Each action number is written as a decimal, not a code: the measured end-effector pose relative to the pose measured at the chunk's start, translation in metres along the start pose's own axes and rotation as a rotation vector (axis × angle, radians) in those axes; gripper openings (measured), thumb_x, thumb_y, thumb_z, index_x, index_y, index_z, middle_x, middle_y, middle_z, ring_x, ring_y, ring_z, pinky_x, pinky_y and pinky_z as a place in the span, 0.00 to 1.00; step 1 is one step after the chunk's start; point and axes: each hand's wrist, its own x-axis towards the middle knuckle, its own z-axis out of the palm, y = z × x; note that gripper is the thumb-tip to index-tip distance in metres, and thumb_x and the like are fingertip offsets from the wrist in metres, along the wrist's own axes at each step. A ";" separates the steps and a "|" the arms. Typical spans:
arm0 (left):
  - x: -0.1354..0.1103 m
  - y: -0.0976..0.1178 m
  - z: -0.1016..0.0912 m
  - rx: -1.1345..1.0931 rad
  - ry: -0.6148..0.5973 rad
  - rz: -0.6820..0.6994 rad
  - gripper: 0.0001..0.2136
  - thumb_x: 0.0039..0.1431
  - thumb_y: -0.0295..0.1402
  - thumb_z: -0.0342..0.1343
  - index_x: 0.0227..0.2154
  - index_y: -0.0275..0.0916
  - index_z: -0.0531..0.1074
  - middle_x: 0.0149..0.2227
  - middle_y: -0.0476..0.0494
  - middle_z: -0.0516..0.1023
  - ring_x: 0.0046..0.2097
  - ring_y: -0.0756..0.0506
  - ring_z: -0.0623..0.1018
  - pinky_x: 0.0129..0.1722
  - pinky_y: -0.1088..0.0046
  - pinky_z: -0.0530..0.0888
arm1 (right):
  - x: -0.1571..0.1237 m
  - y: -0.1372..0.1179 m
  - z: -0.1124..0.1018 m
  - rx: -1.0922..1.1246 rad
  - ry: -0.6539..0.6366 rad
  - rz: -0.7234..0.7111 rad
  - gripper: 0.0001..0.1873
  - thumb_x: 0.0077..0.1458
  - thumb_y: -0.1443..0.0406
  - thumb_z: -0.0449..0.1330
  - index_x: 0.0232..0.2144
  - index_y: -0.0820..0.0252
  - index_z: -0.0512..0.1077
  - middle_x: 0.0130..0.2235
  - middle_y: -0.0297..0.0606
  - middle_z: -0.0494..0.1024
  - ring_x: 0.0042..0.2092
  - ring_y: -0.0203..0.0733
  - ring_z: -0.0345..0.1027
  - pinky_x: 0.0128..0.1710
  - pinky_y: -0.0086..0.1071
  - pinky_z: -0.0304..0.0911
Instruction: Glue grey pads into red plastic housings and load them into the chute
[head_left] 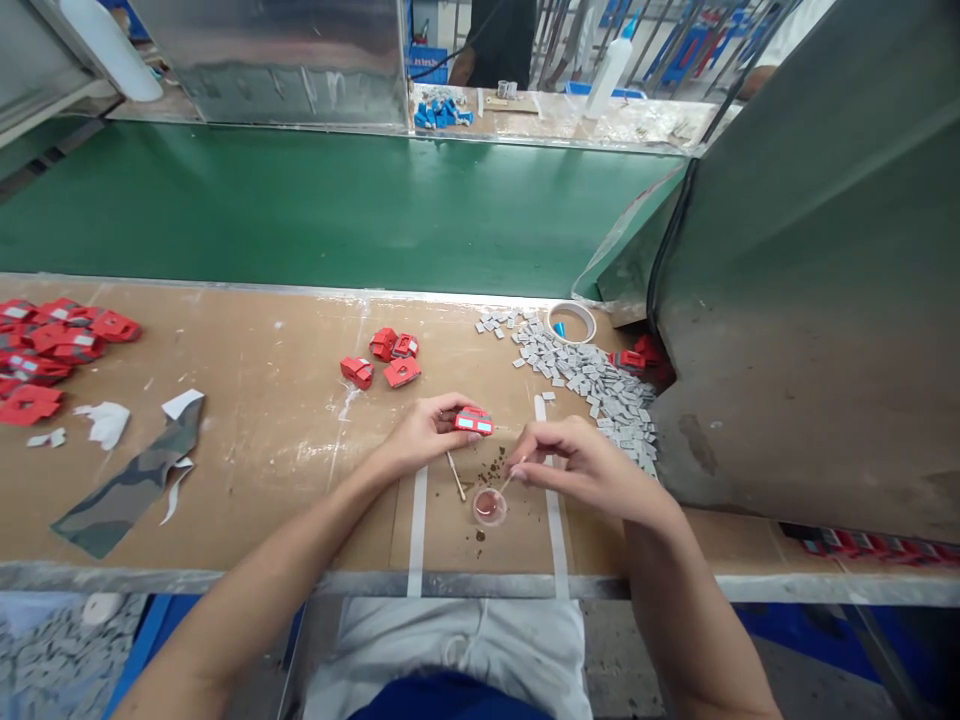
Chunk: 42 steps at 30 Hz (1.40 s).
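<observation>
My left hand is closed round a small red plastic part with a pale label on its side, held just above the brown worktable. My right hand pinches a thin wooden stick whose tip dips into a small clear dish of reddish paste. A second stick lies on the table between my hands. Dark crumbs are scattered beside the dish.
Three red parts lie ahead, a larger red pile at far left. Several grey chips and a tape roll lie right, beside a metal housing. Camouflage cloth lies left. A green conveyor runs behind; a person stands beyond.
</observation>
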 end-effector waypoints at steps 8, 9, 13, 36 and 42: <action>-0.001 -0.002 0.003 0.263 0.010 0.160 0.08 0.51 0.30 0.62 0.35 0.35 0.72 0.36 0.44 0.78 0.37 0.48 0.78 0.40 0.71 0.76 | 0.011 0.017 0.009 0.066 0.575 -0.078 0.14 0.57 0.56 0.65 0.29 0.60 0.74 0.31 0.40 0.81 0.31 0.39 0.74 0.31 0.31 0.69; -0.001 -0.002 0.003 0.294 0.018 0.172 0.08 0.52 0.30 0.61 0.34 0.35 0.72 0.36 0.45 0.78 0.37 0.48 0.77 0.40 0.71 0.76 | 0.014 0.019 0.013 0.037 0.603 -0.085 0.13 0.57 0.56 0.65 0.29 0.60 0.75 0.31 0.40 0.81 0.31 0.39 0.74 0.32 0.31 0.69; -0.002 -0.002 0.004 0.375 0.037 0.200 0.07 0.52 0.32 0.60 0.33 0.36 0.71 0.33 0.47 0.75 0.36 0.48 0.75 0.38 0.73 0.75 | 0.021 0.023 0.022 -0.066 0.607 -0.109 0.11 0.58 0.58 0.64 0.29 0.60 0.76 0.31 0.40 0.82 0.31 0.40 0.76 0.32 0.31 0.71; -0.002 -0.003 0.003 0.420 0.025 0.169 0.05 0.54 0.31 0.59 0.32 0.37 0.70 0.32 0.48 0.72 0.34 0.49 0.74 0.35 0.75 0.73 | 0.026 0.024 0.030 -0.395 0.565 -0.308 0.07 0.62 0.66 0.59 0.30 0.58 0.72 0.31 0.38 0.82 0.31 0.38 0.76 0.31 0.28 0.69; -0.001 -0.001 0.002 0.423 0.031 0.173 0.04 0.52 0.30 0.59 0.31 0.37 0.71 0.31 0.48 0.74 0.33 0.50 0.73 0.33 0.76 0.72 | 0.028 0.022 0.027 -0.347 0.564 -0.338 0.07 0.61 0.67 0.60 0.29 0.59 0.72 0.31 0.37 0.82 0.32 0.39 0.77 0.32 0.28 0.69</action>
